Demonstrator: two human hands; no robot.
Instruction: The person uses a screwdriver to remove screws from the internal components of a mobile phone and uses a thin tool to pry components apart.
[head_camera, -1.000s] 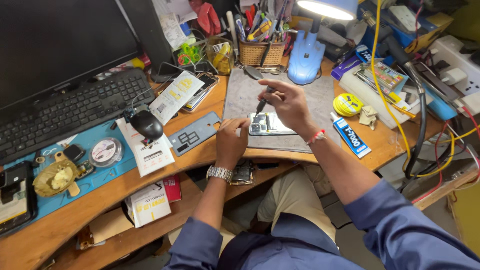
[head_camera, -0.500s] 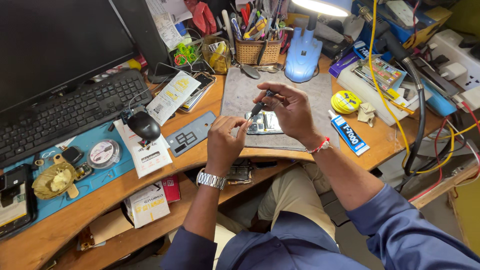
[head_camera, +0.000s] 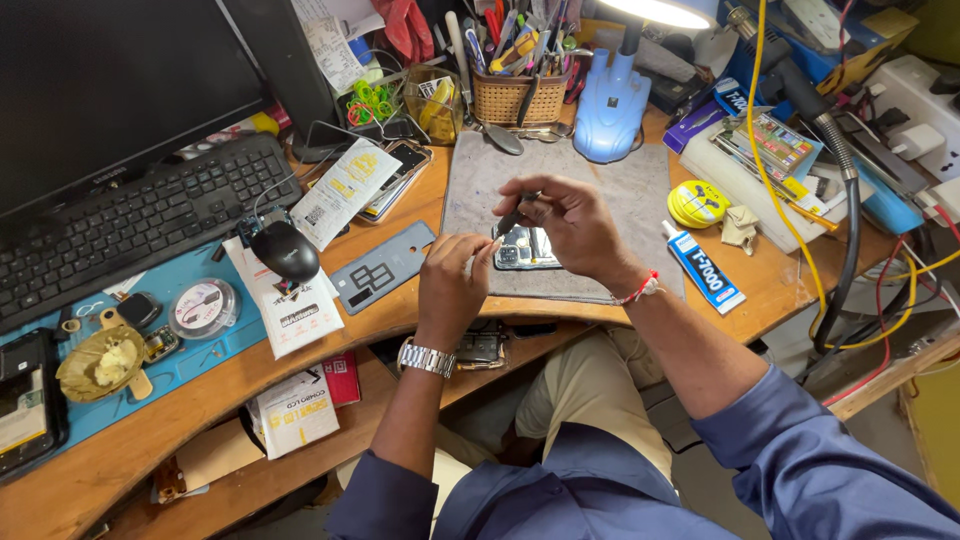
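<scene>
An opened phone (head_camera: 527, 250) lies on a grey work mat (head_camera: 620, 210) in the middle of the wooden desk. My right hand (head_camera: 570, 225) holds a thin dark tool (head_camera: 518, 212) pointed down at the phone. My left hand (head_camera: 455, 285) rests at the phone's left edge, fingers pinched against it. A metal watch sits on the left wrist, a red thread on the right.
A grey phone back cover (head_camera: 383, 268) lies left of the mat. A blue lamp base (head_camera: 611, 105), a wicker tool basket (head_camera: 515, 95), a glue tube (head_camera: 702, 267) and a yellow tape roll (head_camera: 697, 203) surround it. Keyboard (head_camera: 130, 225) and mouse (head_camera: 285, 250) at left; cables right.
Both hands have stayed at the phone. The right hand has tilted the tool a little and the left hand's fingers have shifted at the phone's edge. The view has moved slightly.
</scene>
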